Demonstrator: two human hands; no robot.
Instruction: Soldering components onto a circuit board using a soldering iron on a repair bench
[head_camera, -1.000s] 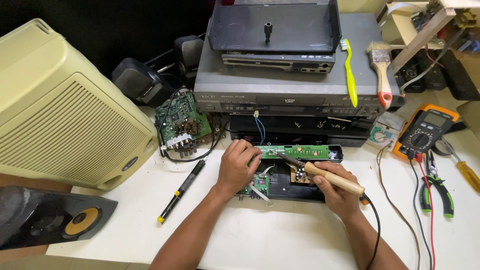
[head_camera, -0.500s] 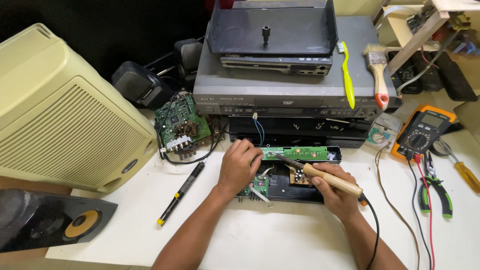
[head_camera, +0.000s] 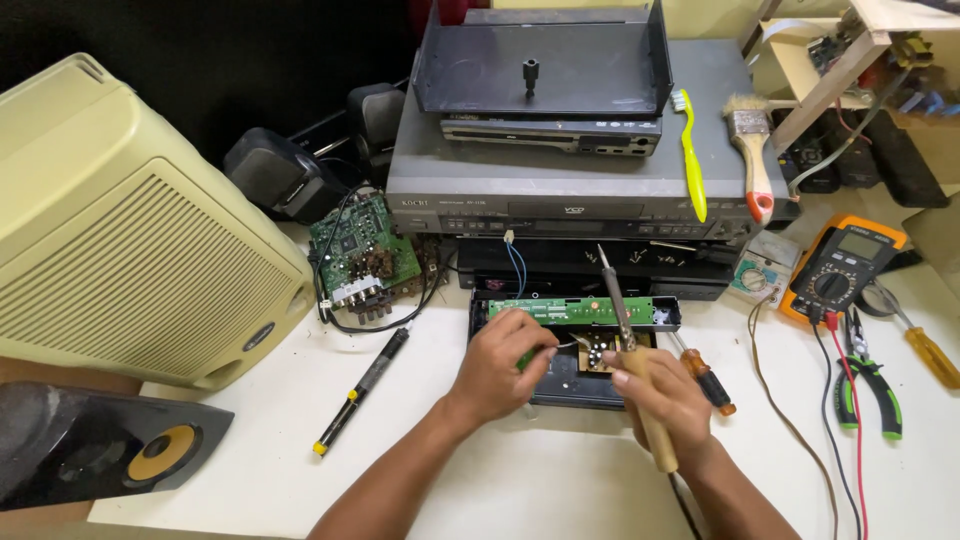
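Currently, my right hand (head_camera: 668, 392) grips the wooden-handled soldering iron (head_camera: 640, 385), tip raised toward 12 o'clock, clear of the small brown board (head_camera: 598, 356) in the open black chassis (head_camera: 560, 385) at table centre. My left hand (head_camera: 498, 362), at 9 o'clock of that board, pinches a thin solder wire (head_camera: 566, 344) toward it. I judge this the soldering step; the next move calls for lowering the tip precisely onto one joint. A screwdriver (head_camera: 705, 378) lies at 3 o'clock.

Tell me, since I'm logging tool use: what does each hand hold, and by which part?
Right hand: soldering iron, gripped by its wooden handle. Left hand: a thin wire, pinched at its end in the fingers.
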